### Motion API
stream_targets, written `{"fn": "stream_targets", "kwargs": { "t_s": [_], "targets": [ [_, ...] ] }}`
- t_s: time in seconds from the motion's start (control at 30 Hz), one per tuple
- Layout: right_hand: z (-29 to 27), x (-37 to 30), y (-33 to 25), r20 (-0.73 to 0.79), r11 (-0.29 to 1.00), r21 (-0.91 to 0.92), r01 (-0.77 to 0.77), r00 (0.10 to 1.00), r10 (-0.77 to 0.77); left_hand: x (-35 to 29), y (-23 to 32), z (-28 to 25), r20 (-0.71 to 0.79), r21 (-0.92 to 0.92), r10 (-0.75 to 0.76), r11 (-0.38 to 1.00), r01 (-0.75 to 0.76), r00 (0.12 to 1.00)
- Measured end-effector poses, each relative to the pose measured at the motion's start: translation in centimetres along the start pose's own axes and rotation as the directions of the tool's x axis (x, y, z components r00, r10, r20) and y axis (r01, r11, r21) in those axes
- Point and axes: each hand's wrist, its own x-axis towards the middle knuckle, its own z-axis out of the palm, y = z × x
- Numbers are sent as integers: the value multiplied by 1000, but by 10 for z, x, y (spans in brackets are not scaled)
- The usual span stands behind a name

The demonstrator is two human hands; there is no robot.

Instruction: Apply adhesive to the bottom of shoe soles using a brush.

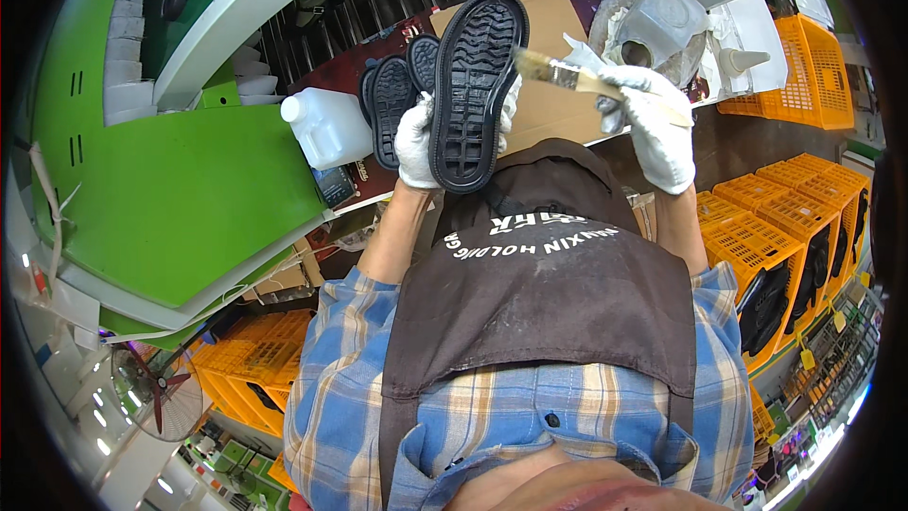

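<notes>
Blue plaid shirt (558,416) lies nearest the camera, under a dark brown apron (539,322), both below the 2 gloved hands. Left hand (416,144): fingers and thumb clamped on opposite edges of 1 black sole (476,95), tread facing the camera, long axis near upright. Whether an upper is attached behind it cannot be told. Right hand (654,123): fingers narrowed about the handle of 1 flat brush (579,79); bristles point from those fingers toward the sole's near edge. Bristle contact with the sole cannot be confirmed.

Left of the left fingers: at least 2 further black soles (391,104), then a white jug (331,128). Beyond the right fingers: a translucent container (662,17) with a round hole, set in crumpled plastic. Between both hands, behind: a cardboard sheet (549,14).

Finding, by judgement: brushing of the held sole is in hand. Next move appears to call for steady left fingers while the right fingers guide the bristles along the rim.
</notes>
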Motion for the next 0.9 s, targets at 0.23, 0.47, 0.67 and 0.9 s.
{"fn": "stream_targets", "kwargs": {
  "t_s": [0.23,0.47,0.67,0.9],
  "targets": [
    [-19,8,13,-126,994,44,104,987,-98,2,2,2,221,-142,-55,986,88,974],
    [-22,28,21,-196,995,-95,-20,981,1,-3,-1,-17,115,-78,-126,988,136,985],
    [-51,71,115,61,665,-713,221,965,-256,-5,-5,-29,152,-97,-174,977,190,973],
    [-62,87,173,230,-42,-972,229,973,-10,-10,-8,-33,103,-137,-213,964,226,971]
  ]
}}
